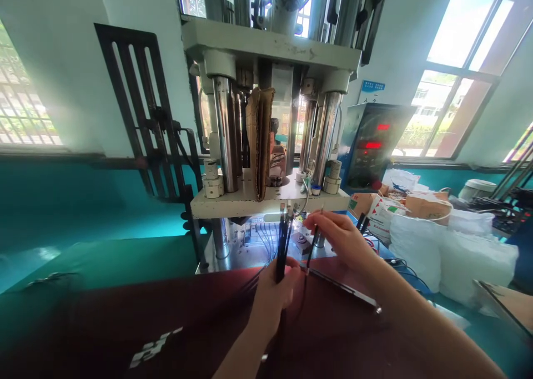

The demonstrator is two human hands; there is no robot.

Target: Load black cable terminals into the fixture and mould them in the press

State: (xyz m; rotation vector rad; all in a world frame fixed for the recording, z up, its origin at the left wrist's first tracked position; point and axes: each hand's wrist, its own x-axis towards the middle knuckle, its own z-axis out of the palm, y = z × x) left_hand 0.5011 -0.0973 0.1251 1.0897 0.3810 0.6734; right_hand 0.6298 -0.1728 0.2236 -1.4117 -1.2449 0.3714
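My left hand (272, 293) is closed around a bundle of black cables (283, 240), whose metal-tipped ends stick up in front of the press. My right hand (337, 236) pinches a single black cable (313, 244) just right of the bundle, its end pointing up near the fingertips. Both hands hover in front of the lit lower mould plate (260, 235) of a vertical moulding machine (270, 118), where several thin cables lie in slots.
A control box (368, 146) with red digits stands right of the machine. White plastic bags (449, 251) and cardboard boxes (425, 204) crowd the right side. A dark metal grille (144, 112) leans at the left. A dark red cloth (166, 323) covers the near edge.
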